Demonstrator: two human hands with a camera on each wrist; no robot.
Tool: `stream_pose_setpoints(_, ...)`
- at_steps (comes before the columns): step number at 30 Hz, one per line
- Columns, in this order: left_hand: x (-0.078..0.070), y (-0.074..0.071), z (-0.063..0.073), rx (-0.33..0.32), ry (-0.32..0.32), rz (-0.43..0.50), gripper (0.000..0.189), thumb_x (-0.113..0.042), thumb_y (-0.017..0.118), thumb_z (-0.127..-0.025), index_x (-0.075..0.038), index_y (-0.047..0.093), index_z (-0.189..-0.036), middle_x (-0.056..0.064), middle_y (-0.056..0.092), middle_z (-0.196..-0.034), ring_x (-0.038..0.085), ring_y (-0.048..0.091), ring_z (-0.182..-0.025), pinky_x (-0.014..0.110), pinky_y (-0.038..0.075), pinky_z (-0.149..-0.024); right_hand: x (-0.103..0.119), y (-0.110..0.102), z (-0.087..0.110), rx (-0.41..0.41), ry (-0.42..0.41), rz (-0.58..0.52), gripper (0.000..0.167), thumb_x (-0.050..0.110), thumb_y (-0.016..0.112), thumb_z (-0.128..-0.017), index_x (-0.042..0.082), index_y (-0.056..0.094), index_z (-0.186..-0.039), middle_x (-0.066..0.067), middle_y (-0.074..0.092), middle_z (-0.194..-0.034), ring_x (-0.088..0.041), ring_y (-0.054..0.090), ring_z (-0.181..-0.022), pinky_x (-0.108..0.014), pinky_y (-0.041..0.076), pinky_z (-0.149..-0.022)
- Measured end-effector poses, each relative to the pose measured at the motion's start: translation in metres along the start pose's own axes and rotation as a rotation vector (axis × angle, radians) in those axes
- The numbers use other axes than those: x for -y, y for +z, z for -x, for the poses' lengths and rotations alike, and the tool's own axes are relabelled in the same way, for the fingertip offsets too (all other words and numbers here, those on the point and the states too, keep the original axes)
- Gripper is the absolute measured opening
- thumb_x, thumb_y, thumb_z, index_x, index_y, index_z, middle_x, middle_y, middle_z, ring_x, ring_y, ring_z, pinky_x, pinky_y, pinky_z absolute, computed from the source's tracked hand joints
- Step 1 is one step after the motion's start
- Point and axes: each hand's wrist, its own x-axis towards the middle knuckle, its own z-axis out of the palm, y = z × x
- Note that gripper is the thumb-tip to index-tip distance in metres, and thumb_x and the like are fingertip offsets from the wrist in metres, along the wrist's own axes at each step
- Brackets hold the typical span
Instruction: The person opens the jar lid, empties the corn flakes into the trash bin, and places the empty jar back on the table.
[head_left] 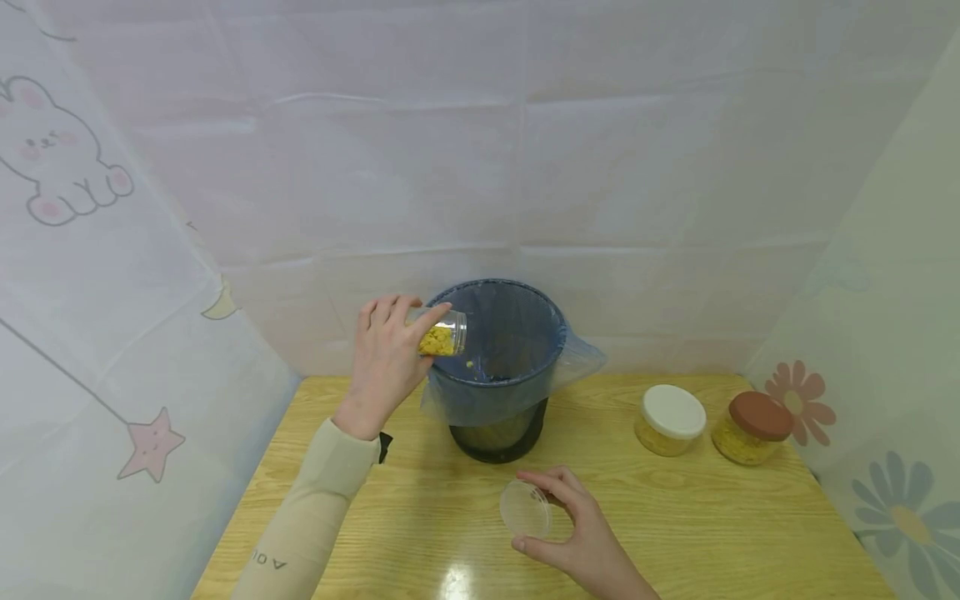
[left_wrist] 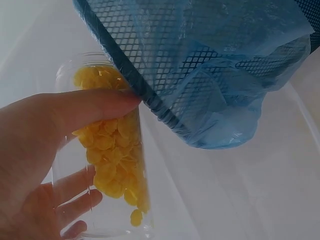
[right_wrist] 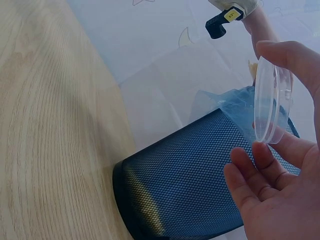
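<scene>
My left hand (head_left: 390,350) grips a clear plastic jar (left_wrist: 112,150) tipped on its side, its mouth over the rim of a mesh waste bin (head_left: 498,442). Small yellow flat pieces (left_wrist: 112,165) lie along the jar's lower side, and a yellow bit shows just below its mouth in the head view. A translucent blue bag (head_left: 577,358) lines the bin and folds over its rim. Nearer the front, my right hand (head_left: 577,529) pinches a clear round lid (right_wrist: 270,100) by its edge, between thumb and fingers, held apart from the bin.
Two jars of yellow pieces stand at the right of the wooden table (head_left: 637,533): one with a white lid (head_left: 673,411), the other with a brown lid (head_left: 761,415). Pale printed sheets (head_left: 420,167) hang behind and at both sides.
</scene>
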Motion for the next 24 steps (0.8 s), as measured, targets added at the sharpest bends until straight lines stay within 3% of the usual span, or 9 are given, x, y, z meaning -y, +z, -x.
stream_pose_setpoints(24,-0.001,-0.0037,-0.0006,0.023,0.007,-0.028,0.075,-0.018,0.092,-0.072,-0.028,0.063,-0.14,0.012,0.06,-0.127,0.036,0.047,-0.12,0.052,0.033,-0.106,-0.0002,0.0001,0.0015,0.01,-0.015,0.019,0.063,0.032,0.088,-0.081,0.035,0.061,-0.138,-0.001,0.055,-0.115,-0.02,0.051,-0.107,-0.039,0.046,-0.102)
